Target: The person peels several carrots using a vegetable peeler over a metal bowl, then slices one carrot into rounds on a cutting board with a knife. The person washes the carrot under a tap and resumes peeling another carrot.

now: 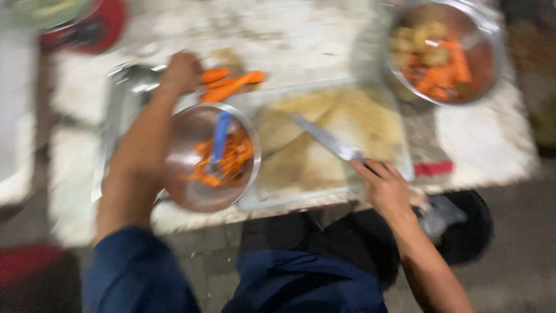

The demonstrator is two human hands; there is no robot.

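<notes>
Left hand fingers curl round the ends of whole carrots at the table's far side; blur hides how tightly. Right hand fingers wrap the knife handle, blade lying across the cutting board. Carrots look stiff, light, maybe slick; best gripped at the thick end. Left arm stretched forward over a steel bowl of peelings with a blue peeler; right elbow bent.
</notes>
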